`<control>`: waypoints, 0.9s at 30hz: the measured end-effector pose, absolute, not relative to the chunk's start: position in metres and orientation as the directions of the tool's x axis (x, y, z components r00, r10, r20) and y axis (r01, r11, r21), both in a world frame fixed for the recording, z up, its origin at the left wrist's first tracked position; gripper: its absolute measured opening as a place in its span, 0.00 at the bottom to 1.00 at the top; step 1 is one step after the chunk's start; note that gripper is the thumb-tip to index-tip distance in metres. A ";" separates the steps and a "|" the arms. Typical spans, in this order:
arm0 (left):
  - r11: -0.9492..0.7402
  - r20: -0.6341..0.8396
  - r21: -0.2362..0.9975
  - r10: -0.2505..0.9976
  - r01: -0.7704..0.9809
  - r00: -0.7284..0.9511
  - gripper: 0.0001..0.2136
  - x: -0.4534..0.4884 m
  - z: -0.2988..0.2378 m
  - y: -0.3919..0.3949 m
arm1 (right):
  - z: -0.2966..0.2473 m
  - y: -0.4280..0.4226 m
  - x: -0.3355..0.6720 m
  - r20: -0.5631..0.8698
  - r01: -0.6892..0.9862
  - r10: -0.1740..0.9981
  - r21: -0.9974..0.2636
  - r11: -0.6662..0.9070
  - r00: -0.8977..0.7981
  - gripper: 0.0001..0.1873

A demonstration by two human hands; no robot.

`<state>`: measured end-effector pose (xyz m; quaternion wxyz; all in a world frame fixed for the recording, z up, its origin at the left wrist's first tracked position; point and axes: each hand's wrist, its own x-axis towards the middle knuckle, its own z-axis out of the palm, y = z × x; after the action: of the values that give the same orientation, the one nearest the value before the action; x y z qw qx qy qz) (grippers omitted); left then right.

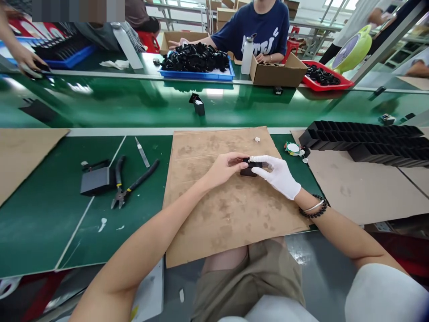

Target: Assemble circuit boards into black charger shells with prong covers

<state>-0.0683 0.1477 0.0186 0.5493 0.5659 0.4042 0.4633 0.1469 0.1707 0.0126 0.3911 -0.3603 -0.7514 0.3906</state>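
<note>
Over the cardboard sheet (214, 214), my bare left hand (229, 166) pinches the left end of a small black box-shaped casing (248, 171). My right hand (276, 174), in a white glove, grips the same casing from the right, fingers closed at its top and side. The fingers cover much of the casing, so its details are hidden. A small white bit (257, 139) lies on the cardboard beyond my hands. To the right, on the green bench, rests a small circuit board (293, 149) with a white part on it.
Cutting pliers (121, 194), tweezers (142, 153) and a black box (96, 180) lie at left. Stacked black casings (362, 138) stand at right. A black part (197, 105) sits on the green conveyor (144, 107). Across it, a person sits behind a blue tray (197, 76) and carton (278, 76).
</note>
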 end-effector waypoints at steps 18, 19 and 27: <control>0.254 -0.160 0.854 0.959 -0.455 0.235 0.13 -0.074 0.009 0.166 | 0.031 0.169 0.152 0.484 0.445 0.716 -0.565 0.695 -0.503 0.13; 0.248 -0.162 0.851 0.962 -0.463 0.219 0.13 -0.075 0.008 0.168 | 0.032 0.168 0.152 0.501 0.454 0.719 -0.560 0.694 -0.482 0.14; 0.120 -0.081 0.942 0.987 -0.312 0.137 0.15 -0.083 0.014 0.172 | 0.025 0.175 0.150 0.379 0.411 0.705 -0.611 0.677 -0.599 0.11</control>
<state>-0.0831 0.1719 0.0137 0.6288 0.4159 0.4059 0.5166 0.1500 0.1752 0.0251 0.3096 -0.3238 -0.8618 0.2381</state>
